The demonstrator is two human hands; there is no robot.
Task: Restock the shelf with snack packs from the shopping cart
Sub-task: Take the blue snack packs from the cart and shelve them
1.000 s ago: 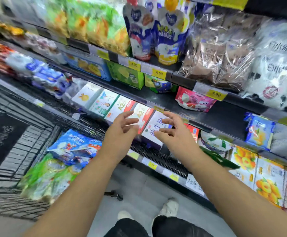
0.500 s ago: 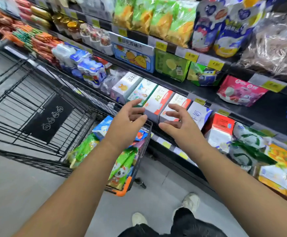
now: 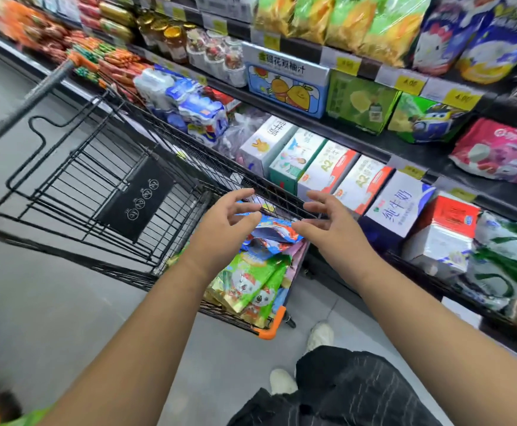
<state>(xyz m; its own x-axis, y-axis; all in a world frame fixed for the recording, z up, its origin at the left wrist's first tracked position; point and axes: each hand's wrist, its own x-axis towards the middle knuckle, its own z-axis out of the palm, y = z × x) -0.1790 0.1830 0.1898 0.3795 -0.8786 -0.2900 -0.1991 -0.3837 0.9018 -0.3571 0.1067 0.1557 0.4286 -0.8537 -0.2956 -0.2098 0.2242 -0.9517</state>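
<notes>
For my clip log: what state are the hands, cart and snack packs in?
Black wire shopping cart: beside the dark store shelf, holding packs.
Left hand: open, empty.
Right hand: open, empty.
Blue foil snack pack: atop the pile, ungripped.
Green foil snack packs: lying in the cart, beneath it.

Your left hand (image 3: 223,232) and right hand (image 3: 328,229) have left the milk boxes (image 3: 337,170). They now hover empty, fingers loosely spread, just above the blue snack pack (image 3: 274,230) in the shopping cart (image 3: 97,186). Your view has turned left, toward the cart.
</notes>
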